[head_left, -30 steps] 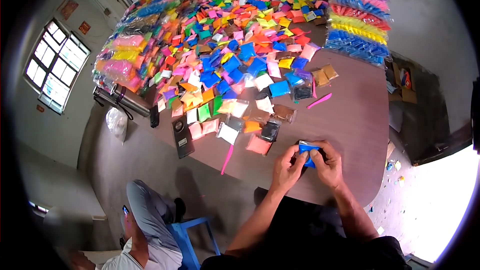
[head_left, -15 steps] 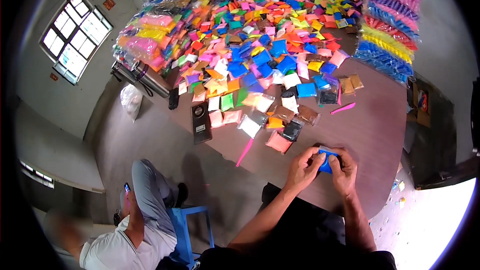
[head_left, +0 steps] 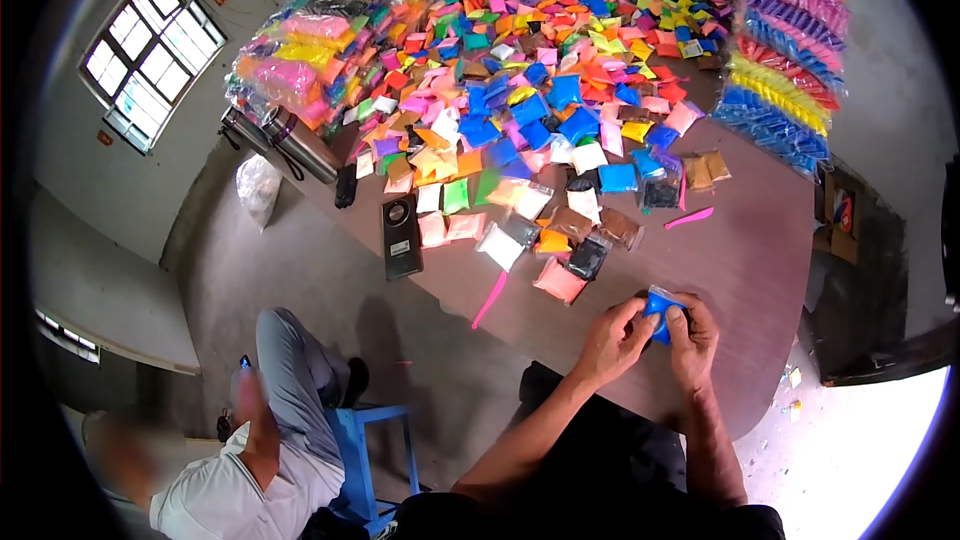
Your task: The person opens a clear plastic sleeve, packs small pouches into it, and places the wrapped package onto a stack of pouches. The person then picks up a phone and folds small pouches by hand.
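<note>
A small blue packet (head_left: pixel 661 312) with a clear top edge is pinched between my two hands over the table's near right part. My left hand (head_left: pixel 612 342) grips its left side, thumb and fingers together. On the right side, my right hand (head_left: pixel 692 338) presses it with the thumb on its face. Up and to the left of my hands lie a salmon packet (head_left: pixel 560 281), a black packet (head_left: pixel 588 257) and a white packet (head_left: pixel 500 247). One pink plastic tool (head_left: pixel 489 300) rests at the table's near edge, another pink tool (head_left: pixel 689 218) farther right.
A large heap of coloured packets (head_left: pixel 540 70) covers the table's far side. Bagged strips (head_left: pixel 780 50) stand at the back right. Two metal flasks (head_left: pixel 300 145) and a black phone (head_left: pixel 402 237) lie at the left. A seated person (head_left: pixel 250 470) is at the lower left, near a blue stool (head_left: pixel 352 450).
The view has swung, so the table sits farther right in the frame. Both hands still hold the blue packet, which is now tilted, and the left fingers have shifted slightly on it.
</note>
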A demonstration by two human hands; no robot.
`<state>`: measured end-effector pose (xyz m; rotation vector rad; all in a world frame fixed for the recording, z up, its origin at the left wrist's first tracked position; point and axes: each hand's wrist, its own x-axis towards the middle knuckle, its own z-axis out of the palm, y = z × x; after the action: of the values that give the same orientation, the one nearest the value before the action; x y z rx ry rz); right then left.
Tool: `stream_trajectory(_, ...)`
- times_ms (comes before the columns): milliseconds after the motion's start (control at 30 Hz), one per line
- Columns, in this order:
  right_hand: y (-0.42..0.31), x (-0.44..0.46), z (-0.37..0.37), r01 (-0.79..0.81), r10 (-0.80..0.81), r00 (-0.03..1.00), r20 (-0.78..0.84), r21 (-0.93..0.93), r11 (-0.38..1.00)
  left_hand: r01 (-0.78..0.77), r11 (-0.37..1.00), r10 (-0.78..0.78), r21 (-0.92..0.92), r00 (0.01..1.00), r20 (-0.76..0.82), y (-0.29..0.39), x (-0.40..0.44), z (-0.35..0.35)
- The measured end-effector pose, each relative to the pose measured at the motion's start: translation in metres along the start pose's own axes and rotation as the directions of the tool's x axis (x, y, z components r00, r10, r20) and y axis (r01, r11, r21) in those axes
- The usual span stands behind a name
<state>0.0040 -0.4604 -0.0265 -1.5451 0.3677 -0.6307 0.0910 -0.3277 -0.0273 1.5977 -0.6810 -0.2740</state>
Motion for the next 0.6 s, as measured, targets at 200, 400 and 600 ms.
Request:
stream_trajectory(200, -0.003, -0.001, -0.002, -0.028, 0.028, 0.998, 0.064, -0.007, 1.000, -0.020, 0.999, 0.019, -0.038, 0.999, -0.030, -0.004, 0.000, 0.001)
stream_trajectory(400, 0.000, -0.001, -0.006, -0.065, 0.064, 0.998, 0.020, 0.066, 0.996, 0.090, 0.990, -0.083, -0.111, 0.995, 0.063, 0.007, 0.002, 0.000)
stream_trajectory(600, -0.009, -0.001, 0.000, -0.091, 0.090, 0.996, 0.026, 0.046, 0.995, -0.054, 0.998, 0.055, 0.028, 0.998, -0.025, -0.007, -0.001, 0.001)
